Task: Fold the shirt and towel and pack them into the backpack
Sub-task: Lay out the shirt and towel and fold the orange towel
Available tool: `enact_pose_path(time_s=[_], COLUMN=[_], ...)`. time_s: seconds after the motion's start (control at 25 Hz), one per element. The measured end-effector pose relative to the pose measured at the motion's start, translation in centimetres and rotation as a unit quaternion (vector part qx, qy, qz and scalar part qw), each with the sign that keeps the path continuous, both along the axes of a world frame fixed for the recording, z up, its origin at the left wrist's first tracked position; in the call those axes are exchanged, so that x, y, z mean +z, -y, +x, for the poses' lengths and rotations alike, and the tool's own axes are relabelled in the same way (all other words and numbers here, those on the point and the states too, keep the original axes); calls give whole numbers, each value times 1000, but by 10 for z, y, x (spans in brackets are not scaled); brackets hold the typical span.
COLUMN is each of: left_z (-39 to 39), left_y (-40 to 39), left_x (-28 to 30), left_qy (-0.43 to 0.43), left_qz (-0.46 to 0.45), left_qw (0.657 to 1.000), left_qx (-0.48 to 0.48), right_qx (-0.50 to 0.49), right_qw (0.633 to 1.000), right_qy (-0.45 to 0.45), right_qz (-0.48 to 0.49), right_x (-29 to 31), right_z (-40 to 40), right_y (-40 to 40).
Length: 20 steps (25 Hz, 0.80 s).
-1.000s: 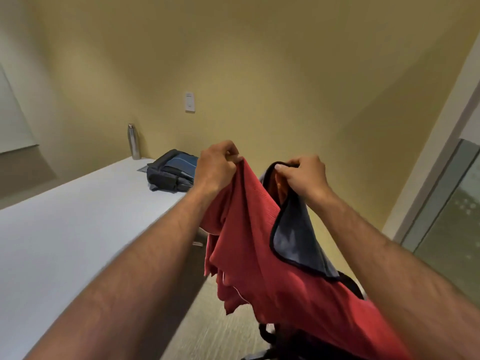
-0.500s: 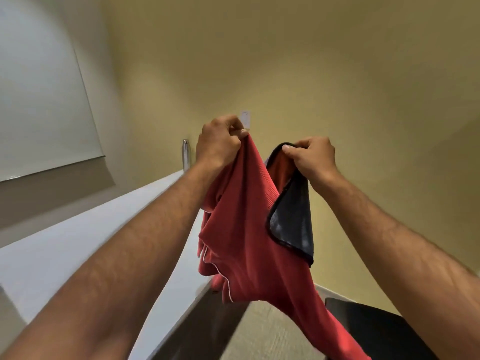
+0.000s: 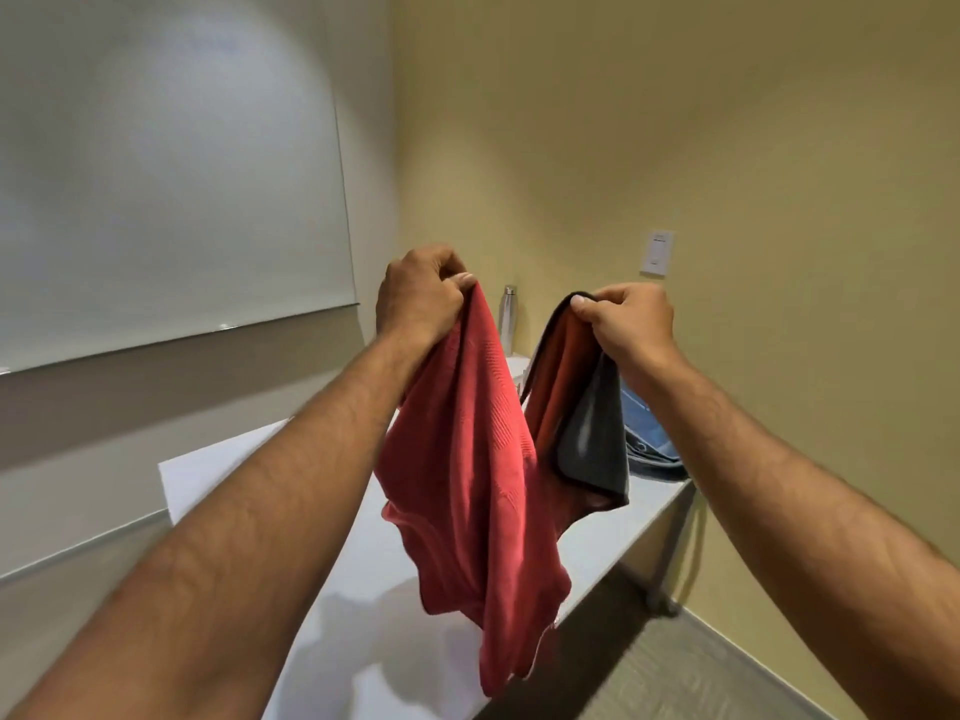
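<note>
Above table (image 3: pixel 223 470), backpack (image 3: pixel 649 439) beyond the right wrist. Shirt (image 3: pixel 467 485) dangling long axis straight down from left hand (image 3: pixel 415 298), bunched tight in curled fingers. Towel (image 3: pixel 592 444), shorter, draped below right hand (image 3: pixel 628 324), pinched at 1 edge, nearer backpack.

red ribbed shirt (image 3: pixel 467 459), grey-and-orange black-edged towel (image 3: pixel 592 444), blue-grey backpack (image 3: pixel 649 444)

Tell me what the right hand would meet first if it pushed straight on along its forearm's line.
Likely the metal bottle standing at the table's far end, then the wall. The right hand, gripping the grey towel, points up and leftward; depth is unclear, so it might pass the bottle.
</note>
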<state>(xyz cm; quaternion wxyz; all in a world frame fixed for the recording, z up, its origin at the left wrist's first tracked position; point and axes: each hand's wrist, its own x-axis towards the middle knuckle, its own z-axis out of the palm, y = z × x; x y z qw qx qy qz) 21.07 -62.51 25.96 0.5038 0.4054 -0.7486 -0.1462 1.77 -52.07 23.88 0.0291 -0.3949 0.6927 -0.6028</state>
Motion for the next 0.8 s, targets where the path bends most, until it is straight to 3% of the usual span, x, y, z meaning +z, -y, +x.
enact_pose_path(time_s=[0.36, 0.8], left_z=[-5, -4], left_y=[110, 223], left_x=[-21, -35], left_qy=[-14, -93], left_qz=[32, 75], left_qw=[994, 983], left_qx=[100, 141], right_qx=[118, 153], right_qw=[992, 987], right_qy=[-4, 33], right_qz=[34, 36], right_x=[-10, -12], right_z=[-8, -25], right_y=[147, 279])
